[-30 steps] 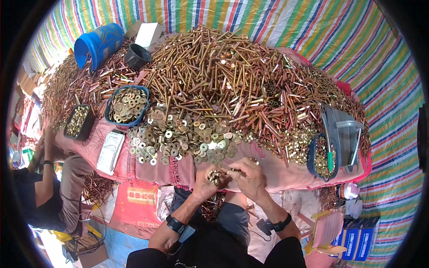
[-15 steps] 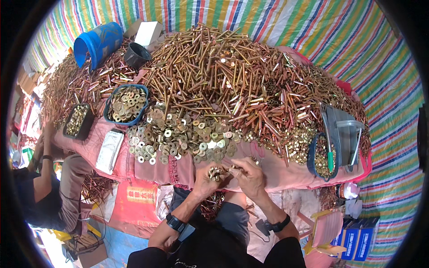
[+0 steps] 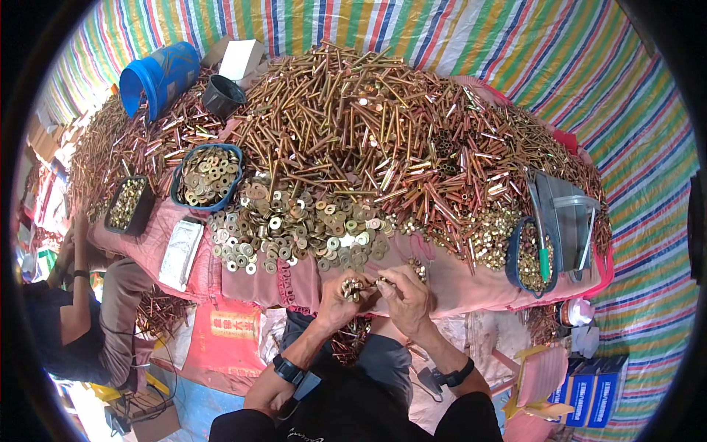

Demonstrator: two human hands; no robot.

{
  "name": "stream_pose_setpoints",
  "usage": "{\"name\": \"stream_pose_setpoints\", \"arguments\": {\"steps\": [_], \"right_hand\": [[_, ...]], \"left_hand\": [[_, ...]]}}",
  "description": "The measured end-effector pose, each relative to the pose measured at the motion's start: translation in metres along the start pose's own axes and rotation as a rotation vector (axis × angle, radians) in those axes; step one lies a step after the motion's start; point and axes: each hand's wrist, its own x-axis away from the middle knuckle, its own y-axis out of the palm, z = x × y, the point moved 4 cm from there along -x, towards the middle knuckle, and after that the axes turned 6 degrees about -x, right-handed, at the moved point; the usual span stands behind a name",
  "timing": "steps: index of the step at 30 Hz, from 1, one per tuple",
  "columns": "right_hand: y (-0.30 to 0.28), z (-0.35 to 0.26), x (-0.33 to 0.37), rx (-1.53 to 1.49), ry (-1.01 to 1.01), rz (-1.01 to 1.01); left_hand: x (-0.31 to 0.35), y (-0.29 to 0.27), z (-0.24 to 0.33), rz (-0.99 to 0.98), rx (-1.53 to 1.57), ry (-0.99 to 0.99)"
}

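Holding small brass nuts (image 3: 352, 289), both hands (image 3: 375, 295) touching, table edge (image 3: 471, 295)

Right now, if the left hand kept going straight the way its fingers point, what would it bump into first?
Probably the washers heaped just beyond it on the pink cloth. The left hand points up and away from the body, small brass parts in its fingers. Depth is hard to judge here.

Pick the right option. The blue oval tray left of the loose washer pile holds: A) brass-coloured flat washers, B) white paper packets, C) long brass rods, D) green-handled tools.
A: the blue oval tray is filled with round brass-coloured flat washers with centre holes, like those in the loose washer pile spread on the pink cloth beside it.
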Motion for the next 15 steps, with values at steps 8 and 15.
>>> {"name": "stream_pose_setpoints", "arguments": {"steps": [8, 15], "right_hand": [[0.007, 0.016, 0.009, 0.017, -0.053, 0.075], [0.007, 0.018, 0.005, -0.230, 0.143, 0.063]], "left_hand": [[-0.001, -0.001, 0.004, -0.007, -0.052, 0.012], [0.001, -0.001, 0.001, -0.021, 0.053, -0.039]]}}
